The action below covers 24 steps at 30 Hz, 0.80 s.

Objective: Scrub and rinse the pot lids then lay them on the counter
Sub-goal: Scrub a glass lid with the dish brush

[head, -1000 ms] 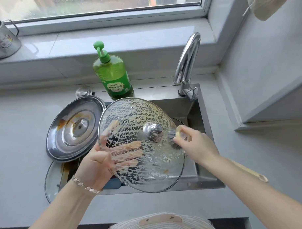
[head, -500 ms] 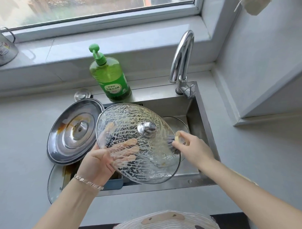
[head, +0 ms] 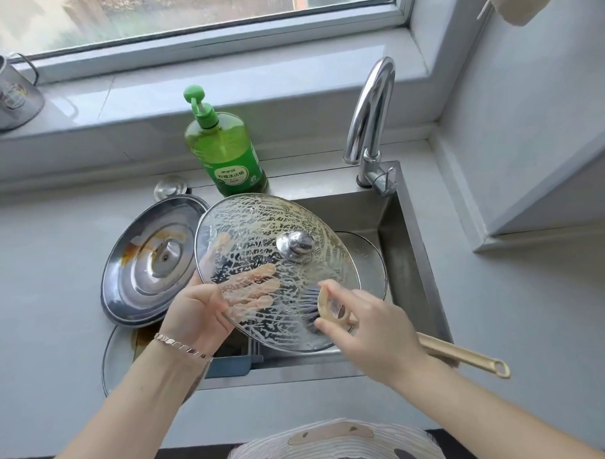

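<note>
My left hand (head: 202, 308) clamps the near-left edge of the glass lid (head: 275, 273), fingers spread under the glass and showing through it. My right hand (head: 370, 324) is closed on a pale-handled brush (head: 329, 307), its dark bristles pressed to the lid's lower right. The lid tilts over the sink (head: 414, 240), streaked all over with whitish, netlike suds, its shiny metal knob (head: 295, 245) near the middle. Left of it a steel lid (head: 149, 261) with brown stains lies upside down, overlapping another glass lid (head: 118, 356) on the counter (head: 35, 288). A green soap bottle (head: 225, 147) stands behind.
</note>
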Motion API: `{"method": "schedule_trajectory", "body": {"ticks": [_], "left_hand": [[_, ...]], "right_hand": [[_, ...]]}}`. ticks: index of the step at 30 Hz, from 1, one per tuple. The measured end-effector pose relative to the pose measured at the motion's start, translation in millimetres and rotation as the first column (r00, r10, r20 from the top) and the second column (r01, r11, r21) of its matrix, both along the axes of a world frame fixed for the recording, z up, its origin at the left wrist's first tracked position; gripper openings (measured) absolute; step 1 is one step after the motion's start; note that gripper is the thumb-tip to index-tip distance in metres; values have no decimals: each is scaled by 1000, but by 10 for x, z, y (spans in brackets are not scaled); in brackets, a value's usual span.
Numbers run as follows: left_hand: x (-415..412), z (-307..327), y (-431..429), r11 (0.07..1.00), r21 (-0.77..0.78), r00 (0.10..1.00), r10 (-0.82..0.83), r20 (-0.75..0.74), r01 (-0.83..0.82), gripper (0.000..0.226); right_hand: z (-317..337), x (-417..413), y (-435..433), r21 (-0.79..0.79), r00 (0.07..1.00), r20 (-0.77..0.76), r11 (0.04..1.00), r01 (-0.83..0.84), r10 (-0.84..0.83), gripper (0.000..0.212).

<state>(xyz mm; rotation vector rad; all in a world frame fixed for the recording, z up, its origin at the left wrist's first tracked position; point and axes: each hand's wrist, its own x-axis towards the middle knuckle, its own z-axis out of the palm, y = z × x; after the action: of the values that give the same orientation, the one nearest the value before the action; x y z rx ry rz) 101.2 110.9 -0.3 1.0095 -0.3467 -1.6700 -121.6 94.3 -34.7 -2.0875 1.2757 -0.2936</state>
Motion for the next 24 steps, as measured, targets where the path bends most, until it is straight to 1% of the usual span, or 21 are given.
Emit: {"method": "schedule_trajectory", "body": {"ticks": [1, 2, 3, 4, 6, 8, 9, 10, 11, 13, 14, 15, 17, 18, 19, 20, 22, 23, 24], "left_hand": [[-4, 7, 1, 1000, 12, 1000, 1, 6, -1, 109], [-21, 25, -3, 1000, 23, 1000, 3, 10, -4, 109], [-23, 23, 0, 999, 40, 1000, 12, 11, -13, 109], [-29, 24, -2, 998, 58, 1000, 22, 17, -23, 109], [-21, 5, -4, 997, 69, 999, 18, 34, -21, 110], [-5, -19, 13, 997, 77, 999, 5, 37, -8, 125], [17, -39, 28, 997, 80, 999, 10, 37, -13, 131], [29, -53, 39, 997, 79, 999, 15, 38, -18, 134], [29, -57, 44, 997, 76, 999, 23, 34, -26, 134], [28, -67, 48, 996, 72, 998, 50, 35, -52, 130], [30, -65, 44, 995, 73, 997, 61, 41, -64, 128], [41, -59, 34, 994, 78, 997, 67, 45, -71, 126], [57, -45, 24, 994, 86, 997, 60, 42, -64, 131], [59, -30, 24, 994, 87, 997, 61, 42, -65, 134], [50, -11, 24, 994, 86, 997, 66, 50, -70, 136], [35, 2, 23, 994, 81, 996, 66, 62, -71, 138], [-2, 16, 5, 993, 90, 993, 68, 99, -77, 154], [-20, 17, -8, 991, 103, 992, 72, 107, -83, 161], [-11, -12, -17, 990, 115, 992, 75, 100, -87, 163]], "right_hand": [[-44, -54, -71, 48, 998, -14, 997, 58, -57, 16], [-69, -116, -153, 141, 989, -30, 979, 145, -142, 6], [-119, -166, -212, 188, 976, -40, 958, 217, -213, 10], [-151, -178, -229, 202, 971, -39, 950, 239, -235, 11], [-91, -78, -141, 115, 989, 7, 982, 148, -150, 8], [-92, 41, 70, -76, 997, 75, 997, -5, 11, 30], [-94, 59, 132, -116, 995, 83, 992, -47, 57, 36], [-117, 47, 130, -126, 997, 62, 991, -46, 54, 36], [-152, 14, 85, -94, 1000, 30, 996, 7, -4, 32], [-216, -92, -18, 65, 993, -26, 991, 120, -118, 20], [-240, -113, -25, 90, 990, -26, 986, 142, -141, 17], [-213, -91, -6, 78, 991, 0, 988, 135, -135, 20], [-178, -31, 90, -89, 998, 68, 996, 8, -2, 33], [-183, -39, 124, -126, 995, 87, 991, -40, 51, 36], [-196, -70, 93, -130, 996, 76, 991, -42, 53, 35], [-205, -114, 13, -77, 999, 42, 997, 20, -17, 29], [-242, -204, -139, 121, 981, -47, 974, 193, -189, 14], [-256, -214, -166, 164, 973, -50, 959, 230, -225, 11], [-228, -177, -156, 163, 977, -31, 963, 214, -212, 10]]}}
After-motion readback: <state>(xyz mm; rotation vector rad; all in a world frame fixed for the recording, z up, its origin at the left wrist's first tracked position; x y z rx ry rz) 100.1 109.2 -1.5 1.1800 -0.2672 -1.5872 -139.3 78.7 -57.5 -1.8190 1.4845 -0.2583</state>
